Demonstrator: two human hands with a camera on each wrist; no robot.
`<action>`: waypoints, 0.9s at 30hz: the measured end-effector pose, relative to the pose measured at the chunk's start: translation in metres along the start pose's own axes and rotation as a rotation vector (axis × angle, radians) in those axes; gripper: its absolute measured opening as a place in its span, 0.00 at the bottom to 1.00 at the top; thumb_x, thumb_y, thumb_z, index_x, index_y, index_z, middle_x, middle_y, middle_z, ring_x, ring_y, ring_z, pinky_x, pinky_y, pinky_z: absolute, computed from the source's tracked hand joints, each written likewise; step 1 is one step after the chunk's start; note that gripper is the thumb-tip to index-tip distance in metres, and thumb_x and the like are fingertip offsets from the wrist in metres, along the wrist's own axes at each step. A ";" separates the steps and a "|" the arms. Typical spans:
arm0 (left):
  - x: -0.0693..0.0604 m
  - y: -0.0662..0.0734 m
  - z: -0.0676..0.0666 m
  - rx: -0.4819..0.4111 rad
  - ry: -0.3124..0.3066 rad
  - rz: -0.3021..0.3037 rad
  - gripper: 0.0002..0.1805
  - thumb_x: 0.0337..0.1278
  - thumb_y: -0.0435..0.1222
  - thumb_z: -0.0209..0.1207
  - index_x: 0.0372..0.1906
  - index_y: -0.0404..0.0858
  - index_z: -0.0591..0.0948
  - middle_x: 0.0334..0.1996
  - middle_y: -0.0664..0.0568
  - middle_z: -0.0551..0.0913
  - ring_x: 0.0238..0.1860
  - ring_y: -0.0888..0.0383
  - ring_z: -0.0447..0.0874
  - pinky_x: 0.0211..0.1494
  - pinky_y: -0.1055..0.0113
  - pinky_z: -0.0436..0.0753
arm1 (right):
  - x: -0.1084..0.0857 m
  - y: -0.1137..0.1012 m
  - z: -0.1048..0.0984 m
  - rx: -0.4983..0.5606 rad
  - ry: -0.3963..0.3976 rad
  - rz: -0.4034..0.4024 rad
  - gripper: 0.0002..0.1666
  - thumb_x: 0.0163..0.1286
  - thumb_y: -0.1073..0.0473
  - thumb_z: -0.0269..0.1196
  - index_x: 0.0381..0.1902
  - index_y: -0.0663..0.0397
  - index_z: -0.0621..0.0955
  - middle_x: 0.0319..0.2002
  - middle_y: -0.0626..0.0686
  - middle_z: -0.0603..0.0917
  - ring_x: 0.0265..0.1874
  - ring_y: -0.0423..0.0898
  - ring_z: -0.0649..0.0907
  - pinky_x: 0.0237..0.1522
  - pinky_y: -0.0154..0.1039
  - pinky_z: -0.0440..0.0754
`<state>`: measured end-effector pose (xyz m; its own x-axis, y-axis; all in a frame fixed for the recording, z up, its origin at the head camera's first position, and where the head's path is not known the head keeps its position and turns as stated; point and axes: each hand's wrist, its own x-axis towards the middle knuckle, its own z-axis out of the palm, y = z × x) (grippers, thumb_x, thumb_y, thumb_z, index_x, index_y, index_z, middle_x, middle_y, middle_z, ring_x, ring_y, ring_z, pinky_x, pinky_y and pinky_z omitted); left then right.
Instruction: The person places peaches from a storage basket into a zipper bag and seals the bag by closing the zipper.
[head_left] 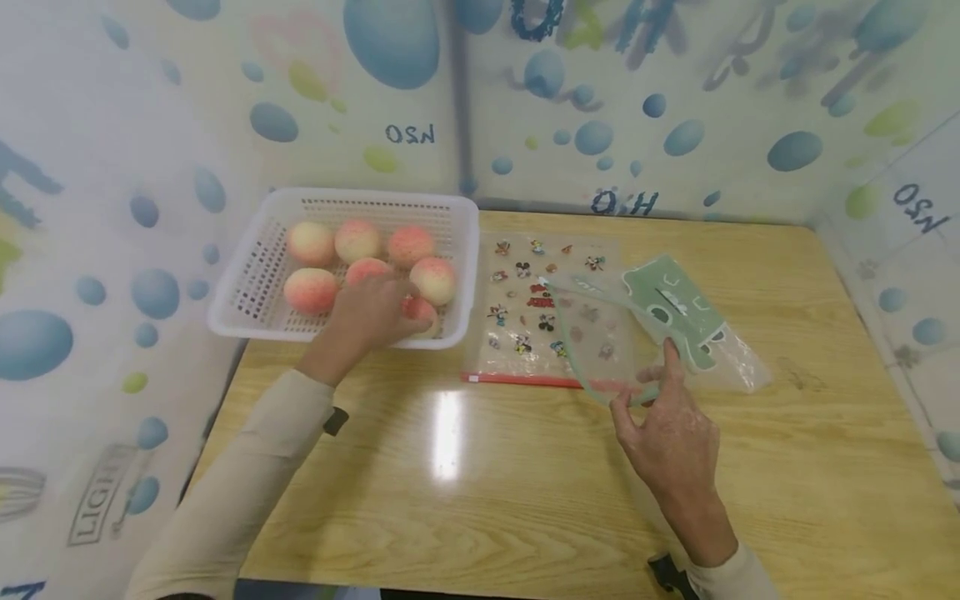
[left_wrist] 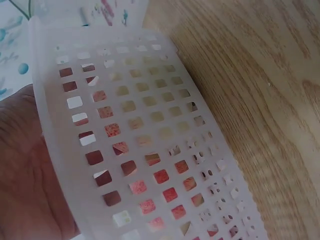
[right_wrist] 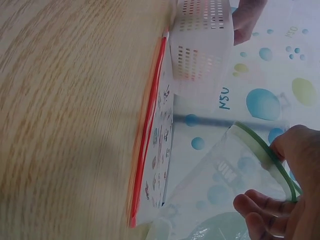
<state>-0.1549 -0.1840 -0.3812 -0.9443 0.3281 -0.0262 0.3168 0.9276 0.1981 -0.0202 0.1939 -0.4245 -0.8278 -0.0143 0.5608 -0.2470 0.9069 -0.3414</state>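
In the head view my left hand (head_left: 375,308) reaches into the white basket (head_left: 472,275), its fingers curled over a peach (head_left: 420,310) near the front right corner. Several other peaches (head_left: 311,243) lie around it. From the left wrist camera, the basket wall (left_wrist: 55,130) hides the fingers of my left hand (left_wrist: 30,165). My right hand (head_left: 671,433) holds a clear bag with a green rim (head_left: 573,350) by that rim, the mouth spread apart. The right wrist view shows the green rim (right_wrist: 265,155) between thumb and fingers of my right hand (right_wrist: 295,185).
A clear bag with cartoon prints and a red zip strip (head_left: 525,381) lies flat right of the basket. Beneath the held bag's right side is a green printed bag (head_left: 675,300). A patterned wall (head_left: 525,125) stands behind the wooden table (head_left: 420,500).
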 end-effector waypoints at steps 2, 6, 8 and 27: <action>0.002 -0.002 0.000 0.006 -0.033 -0.001 0.15 0.51 0.49 0.66 0.34 0.44 0.78 0.28 0.52 0.75 0.27 0.53 0.73 0.25 0.59 0.74 | 0.000 -0.001 0.000 -0.004 0.001 -0.001 0.46 0.62 0.53 0.56 0.76 0.65 0.60 0.35 0.59 0.86 0.15 0.52 0.82 0.07 0.38 0.62; 0.004 -0.004 0.000 -0.016 -0.086 -0.008 0.17 0.49 0.49 0.69 0.37 0.43 0.78 0.27 0.52 0.76 0.27 0.54 0.74 0.25 0.60 0.74 | 0.000 -0.001 0.000 -0.007 -0.006 0.001 0.46 0.62 0.54 0.57 0.76 0.65 0.60 0.35 0.59 0.87 0.17 0.53 0.83 0.07 0.39 0.63; 0.005 -0.005 0.001 -0.029 -0.112 -0.010 0.19 0.50 0.49 0.69 0.41 0.43 0.79 0.28 0.52 0.77 0.28 0.53 0.75 0.26 0.60 0.74 | 0.000 -0.002 0.000 -0.005 -0.010 0.002 0.46 0.62 0.54 0.57 0.76 0.65 0.60 0.35 0.59 0.87 0.18 0.53 0.84 0.07 0.38 0.62; 0.010 -0.004 0.001 -0.095 -0.131 -0.109 0.18 0.42 0.49 0.69 0.39 0.46 0.82 0.25 0.52 0.78 0.25 0.54 0.74 0.25 0.59 0.73 | 0.001 0.001 0.001 -0.018 0.006 -0.038 0.39 0.66 0.54 0.48 0.73 0.68 0.65 0.36 0.57 0.87 0.10 0.43 0.65 0.06 0.39 0.61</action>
<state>-0.1653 -0.1845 -0.3830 -0.9509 0.2528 -0.1785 0.1975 0.9399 0.2786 -0.0214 0.1940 -0.4253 -0.8149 -0.0465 0.5778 -0.2692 0.9131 -0.3063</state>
